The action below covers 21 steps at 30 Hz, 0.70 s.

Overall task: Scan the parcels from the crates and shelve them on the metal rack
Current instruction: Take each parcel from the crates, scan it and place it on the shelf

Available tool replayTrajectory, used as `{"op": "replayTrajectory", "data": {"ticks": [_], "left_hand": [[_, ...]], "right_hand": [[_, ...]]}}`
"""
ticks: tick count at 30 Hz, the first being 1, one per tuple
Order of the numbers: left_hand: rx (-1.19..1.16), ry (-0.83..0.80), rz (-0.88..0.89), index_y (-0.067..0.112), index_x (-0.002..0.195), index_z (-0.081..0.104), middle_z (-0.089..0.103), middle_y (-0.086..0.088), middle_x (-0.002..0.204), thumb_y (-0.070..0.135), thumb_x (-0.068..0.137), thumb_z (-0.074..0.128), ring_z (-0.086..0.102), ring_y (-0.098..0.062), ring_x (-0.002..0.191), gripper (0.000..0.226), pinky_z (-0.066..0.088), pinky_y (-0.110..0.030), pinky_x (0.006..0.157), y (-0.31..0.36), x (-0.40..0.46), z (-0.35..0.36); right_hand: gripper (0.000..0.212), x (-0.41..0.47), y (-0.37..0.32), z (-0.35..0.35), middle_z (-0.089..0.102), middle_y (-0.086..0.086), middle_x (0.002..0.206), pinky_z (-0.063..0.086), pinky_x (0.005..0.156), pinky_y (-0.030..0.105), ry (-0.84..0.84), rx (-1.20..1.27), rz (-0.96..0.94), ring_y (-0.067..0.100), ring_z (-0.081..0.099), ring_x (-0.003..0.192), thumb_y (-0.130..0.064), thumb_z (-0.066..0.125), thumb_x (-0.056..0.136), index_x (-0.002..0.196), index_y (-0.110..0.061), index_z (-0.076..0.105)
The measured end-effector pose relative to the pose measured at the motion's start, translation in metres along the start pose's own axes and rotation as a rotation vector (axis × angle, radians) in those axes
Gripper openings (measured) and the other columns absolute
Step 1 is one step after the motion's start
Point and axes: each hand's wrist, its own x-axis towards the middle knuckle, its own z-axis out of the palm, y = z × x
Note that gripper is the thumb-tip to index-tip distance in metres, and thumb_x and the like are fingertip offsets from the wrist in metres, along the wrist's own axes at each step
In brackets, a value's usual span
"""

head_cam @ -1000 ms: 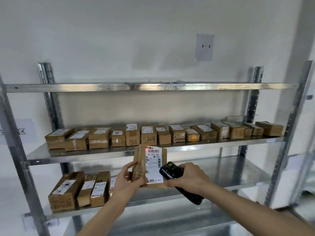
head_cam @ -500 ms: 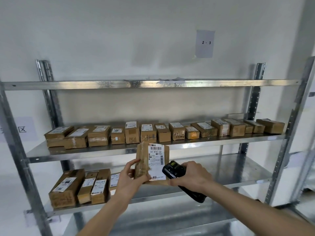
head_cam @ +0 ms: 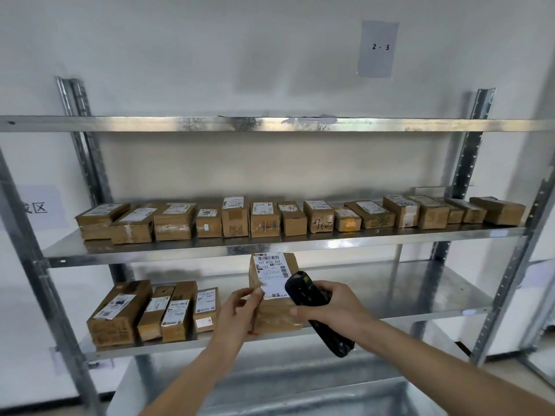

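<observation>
On the metal rack point(head_cam: 270, 249), the lower shelf's row of four boxes point(head_cam: 150, 310) lies left of the upright parcel point(head_cam: 274, 295), pinched by the nearer left hand point(head_cam: 237, 313), while the right hand point(head_cam: 330, 304) grips the scanner point(head_cam: 315, 310) at its right.

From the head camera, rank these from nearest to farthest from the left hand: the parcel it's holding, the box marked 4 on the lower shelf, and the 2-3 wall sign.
1. Held parcel: in the left hand.
2. Box marked 4: just left, lower shelf.
3. 2-3 sign: high on the wall, upper right.
</observation>
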Motion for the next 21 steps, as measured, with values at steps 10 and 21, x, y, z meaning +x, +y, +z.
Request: {"op": "replayTrajectory", "data": {"ticks": [10,21], "left_hand": [[0.037,-0.163,-0.117,0.022,0.121,0.066,0.076,0.006,0.109,0.047,0.072,0.079,0.071,-0.009,0.103,0.056,0.053,-0.022,0.088,-0.047,0.035,-0.030],[0.038,-0.077,-0.233,0.016,0.120,0.066,0.075,-0.001,0.107,0.033,0.081,0.082,0.072,-0.015,0.098,0.045,0.057,-0.017,0.072,-0.141,0.171,-0.083]], "right_hand": [[0.041,0.054,0.033,0.023,0.077,-0.011,0.091,0.050,0.060,0.011,-0.108,-0.007,0.052,-0.001,0.072,0.071,-0.028,0.097,0.068,0.100,-0.034,0.072],[0.048,0.211,0.108,0.119,0.079,-0.002,0.087,0.058,0.065,0.023,-0.206,-0.110,0.083,0.009,0.074,0.070,-0.028,0.099,0.065,0.104,-0.032,0.073]]}}
